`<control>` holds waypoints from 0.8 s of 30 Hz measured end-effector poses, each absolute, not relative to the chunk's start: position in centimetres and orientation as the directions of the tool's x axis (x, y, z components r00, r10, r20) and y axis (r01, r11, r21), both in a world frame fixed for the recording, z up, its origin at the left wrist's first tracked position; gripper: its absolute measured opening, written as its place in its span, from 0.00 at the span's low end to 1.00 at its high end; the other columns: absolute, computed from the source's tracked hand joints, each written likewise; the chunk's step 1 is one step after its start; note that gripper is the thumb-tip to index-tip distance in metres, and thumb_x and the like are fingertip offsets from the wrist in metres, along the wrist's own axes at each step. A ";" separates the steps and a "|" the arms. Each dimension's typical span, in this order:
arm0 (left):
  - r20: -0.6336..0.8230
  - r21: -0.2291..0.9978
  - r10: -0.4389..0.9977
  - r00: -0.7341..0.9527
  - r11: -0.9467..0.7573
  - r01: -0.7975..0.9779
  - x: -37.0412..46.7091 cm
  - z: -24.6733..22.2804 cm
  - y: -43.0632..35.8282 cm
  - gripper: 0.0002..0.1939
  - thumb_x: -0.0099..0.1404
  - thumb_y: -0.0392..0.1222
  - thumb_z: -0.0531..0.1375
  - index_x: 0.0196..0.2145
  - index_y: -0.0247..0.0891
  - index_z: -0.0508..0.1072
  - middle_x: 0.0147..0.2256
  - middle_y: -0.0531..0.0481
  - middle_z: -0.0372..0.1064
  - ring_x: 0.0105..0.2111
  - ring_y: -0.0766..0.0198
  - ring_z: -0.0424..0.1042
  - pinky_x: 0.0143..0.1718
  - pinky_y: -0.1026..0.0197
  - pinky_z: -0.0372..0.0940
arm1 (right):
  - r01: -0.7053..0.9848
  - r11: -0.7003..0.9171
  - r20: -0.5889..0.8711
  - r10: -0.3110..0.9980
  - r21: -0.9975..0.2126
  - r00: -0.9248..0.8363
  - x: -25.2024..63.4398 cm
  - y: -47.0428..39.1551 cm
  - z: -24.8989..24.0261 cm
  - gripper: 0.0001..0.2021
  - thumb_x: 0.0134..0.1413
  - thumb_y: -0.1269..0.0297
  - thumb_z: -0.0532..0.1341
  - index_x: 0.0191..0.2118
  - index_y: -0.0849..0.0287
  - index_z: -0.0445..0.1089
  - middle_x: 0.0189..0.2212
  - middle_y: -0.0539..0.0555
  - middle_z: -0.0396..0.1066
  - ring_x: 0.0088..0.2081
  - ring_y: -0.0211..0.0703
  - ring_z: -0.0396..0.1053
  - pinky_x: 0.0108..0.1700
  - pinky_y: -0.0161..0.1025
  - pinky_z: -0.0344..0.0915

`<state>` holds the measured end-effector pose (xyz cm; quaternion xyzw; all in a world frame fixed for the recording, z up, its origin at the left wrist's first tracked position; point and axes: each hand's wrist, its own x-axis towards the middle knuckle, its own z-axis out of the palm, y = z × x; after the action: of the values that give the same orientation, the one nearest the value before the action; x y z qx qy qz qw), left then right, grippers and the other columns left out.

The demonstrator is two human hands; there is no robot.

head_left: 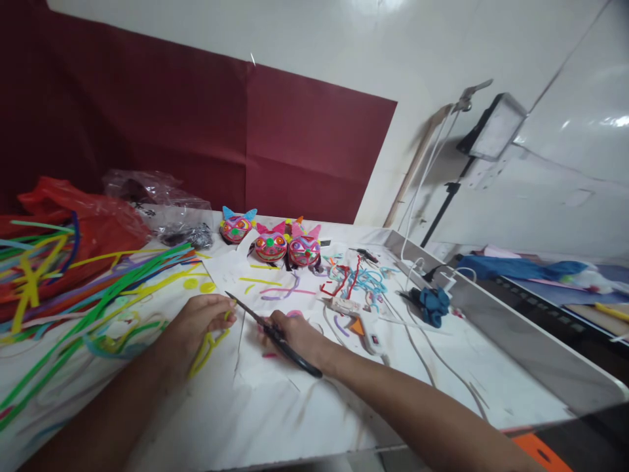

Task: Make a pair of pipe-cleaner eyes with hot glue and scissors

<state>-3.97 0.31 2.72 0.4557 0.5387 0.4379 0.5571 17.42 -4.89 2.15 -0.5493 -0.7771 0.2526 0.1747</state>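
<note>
My left hand (204,321) is closed in a pinch on a yellow pipe cleaner (209,347), whose bent end hangs below the fingers. My right hand (295,337) grips black-handled scissors (280,341). The blades point up and left, with their tips close beside the left fingertips. Whether the blades touch the pipe cleaner I cannot tell. White paper (265,373) lies under the hands. Behind them stand several colourful cat-like heads (270,244) with pointed ears. Short yellow and purple strips (287,290) are scattered between the heads and my hands.
Long coloured pipe cleaners (113,288) and a red plastic bag (83,210) crowd the left side. A glue gun (368,331) lies right of my hand, near tangled blue and red pieces (361,278). White cables (417,347) cross the right side. A low grey edge (515,334) bounds the table.
</note>
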 end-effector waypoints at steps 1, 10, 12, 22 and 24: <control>-0.208 0.978 0.977 0.049 0.208 0.010 -4.0 2.7 0.3 0.14 0.38 0.42 0.71 0.22 0.34 0.74 0.22 0.50 0.73 0.24 0.65 0.72 0.26 0.66 0.69 | 0.771 0.257 -0.025 0.942 -0.583 -0.333 17.6 -4.9 2.2 0.18 0.56 0.47 0.64 0.43 0.55 0.70 0.31 0.53 0.74 0.34 0.45 0.72 0.34 0.36 0.60; -0.071 0.935 0.997 0.033 0.056 0.349 -5.0 1.9 1.4 0.14 0.45 0.50 0.61 0.27 0.38 0.72 0.18 0.55 0.68 0.17 0.66 0.64 0.20 0.65 0.60 | 0.752 0.190 -0.049 0.958 -0.631 -0.283 22.4 -9.5 5.4 0.16 0.56 0.48 0.60 0.43 0.55 0.68 0.30 0.52 0.74 0.32 0.46 0.73 0.32 0.35 0.60; 0.007 0.862 1.000 -0.002 -0.005 0.508 -5.4 1.7 1.6 0.12 0.50 0.49 0.58 0.29 0.40 0.72 0.18 0.55 0.67 0.16 0.65 0.63 0.20 0.64 0.58 | 0.795 0.190 0.024 0.976 -0.576 -0.217 24.7 -10.7 5.4 0.16 0.57 0.48 0.59 0.42 0.55 0.68 0.29 0.53 0.75 0.31 0.47 0.73 0.32 0.36 0.60; 0.440 0.336 0.885 0.156 -0.323 0.885 -6.0 0.6 2.3 0.15 0.63 0.45 0.50 0.26 0.40 0.73 0.34 0.44 0.74 0.39 0.55 0.74 0.42 0.58 0.67 | 0.945 -0.179 0.211 0.947 -0.274 0.241 39.7 -14.8 0.9 0.24 0.52 0.42 0.57 0.47 0.51 0.71 0.26 0.55 0.78 0.28 0.56 0.77 0.30 0.42 0.64; 0.484 0.349 0.861 0.156 -0.353 0.868 -5.8 0.5 2.6 0.16 0.64 0.44 0.50 0.29 0.40 0.76 0.34 0.44 0.75 0.40 0.55 0.74 0.45 0.58 0.68 | 0.929 -0.213 0.205 0.937 -0.304 0.282 41.9 -15.5 0.3 0.25 0.48 0.40 0.58 0.47 0.51 0.72 0.24 0.54 0.77 0.28 0.58 0.77 0.29 0.43 0.64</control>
<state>-5.79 2.63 0.49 0.7603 0.5686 0.3141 -0.0054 41.88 -15.46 0.33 -0.7787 -0.5990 0.0117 0.1862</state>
